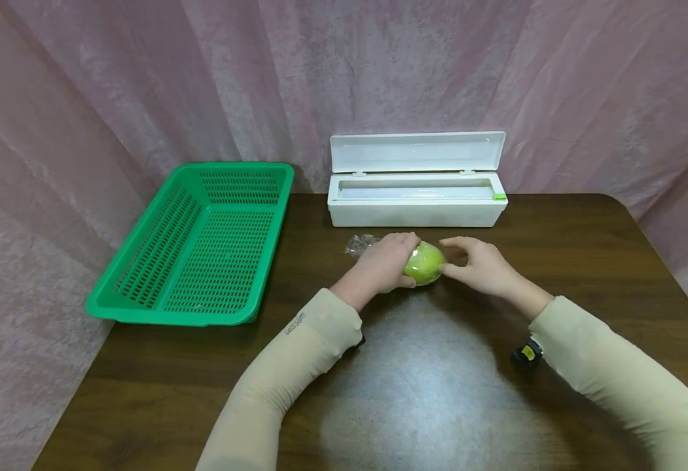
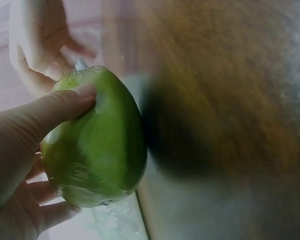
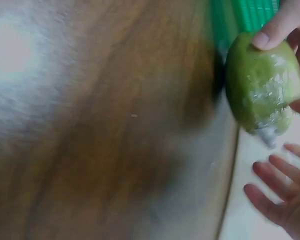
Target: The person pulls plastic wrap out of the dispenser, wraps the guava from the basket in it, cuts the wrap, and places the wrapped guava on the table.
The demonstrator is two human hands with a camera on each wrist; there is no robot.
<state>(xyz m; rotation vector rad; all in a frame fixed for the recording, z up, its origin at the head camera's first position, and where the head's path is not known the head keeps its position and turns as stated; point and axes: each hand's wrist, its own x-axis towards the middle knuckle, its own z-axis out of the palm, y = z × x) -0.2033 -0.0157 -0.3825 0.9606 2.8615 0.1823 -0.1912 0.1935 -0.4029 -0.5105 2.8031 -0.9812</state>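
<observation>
A smooth green fruit (image 1: 425, 263), wrapped in clear cling film, lies in my left hand (image 1: 385, 263) over the middle of the table. My left thumb presses on one side of it and the fingers curl round the other, as the left wrist view shows. At its end toward my right hand the film is gathered into a twisted tip (image 3: 267, 136). Close by that tip, my right hand (image 1: 482, 265) has its fingers spread and holds nothing. Crumpled clear film (image 1: 360, 245) shows beyond the left hand.
Behind the hands stands a long white cling film box (image 1: 417, 214), its lid (image 1: 417, 152) raised and a film roll inside. A green plastic basket (image 1: 274, 261) with slotted walls is on the left. The dark wooden table (image 1: 420, 392) ends at a pink curtain (image 1: 408, 65).
</observation>
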